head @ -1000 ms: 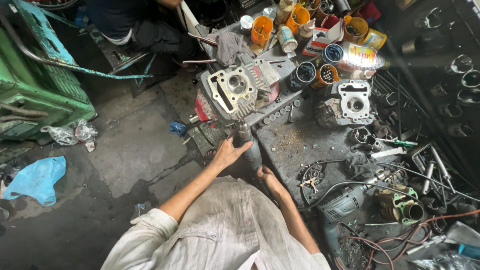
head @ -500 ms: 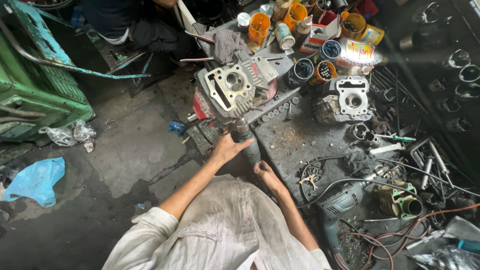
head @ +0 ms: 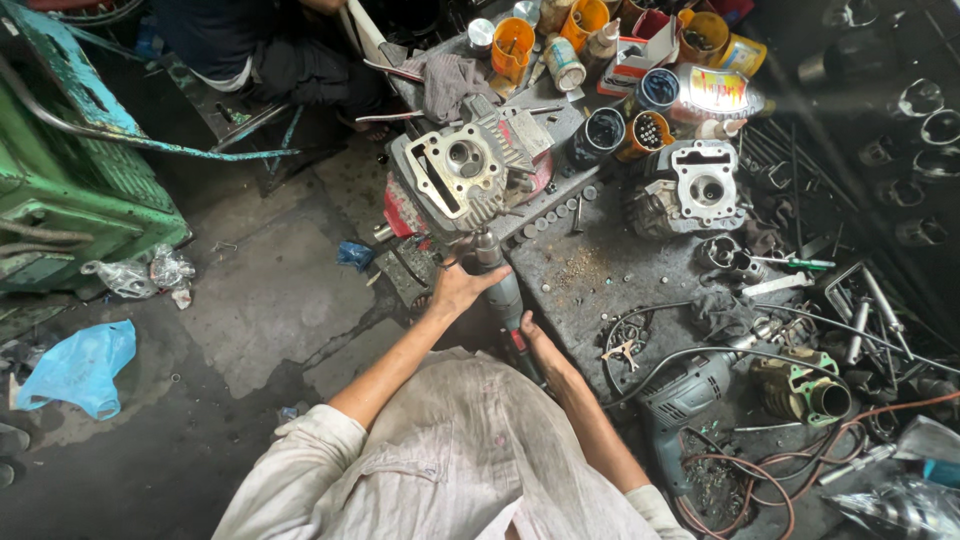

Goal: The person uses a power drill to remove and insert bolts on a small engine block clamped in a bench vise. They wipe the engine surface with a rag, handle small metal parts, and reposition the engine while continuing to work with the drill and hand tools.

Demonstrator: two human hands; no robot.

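Note:
A grey finned engine cylinder head [head: 462, 178] rests at the near-left edge of a dirty metal workbench [head: 590, 270]. My left hand [head: 462, 288] grips the front of a grey hand-held power tool [head: 502, 285] whose tip presses against the head's underside. My right hand [head: 538, 345] holds the tool's rear end, near its red part, at the bench edge. Both arms wear light rolled-up sleeves.
A second cylinder head [head: 692, 190] sits further right. Orange cups [head: 512, 48], cans and a rag [head: 448, 80] crowd the back. A blue electric drill [head: 690, 392], cables and loose parts lie right. A green metal frame [head: 70, 180] and a blue plastic bag [head: 75, 368] are left. Another person's legs [head: 270, 55] show at top.
The view has shifted slightly; my hands keep the same grip on the tool against the cylinder head.

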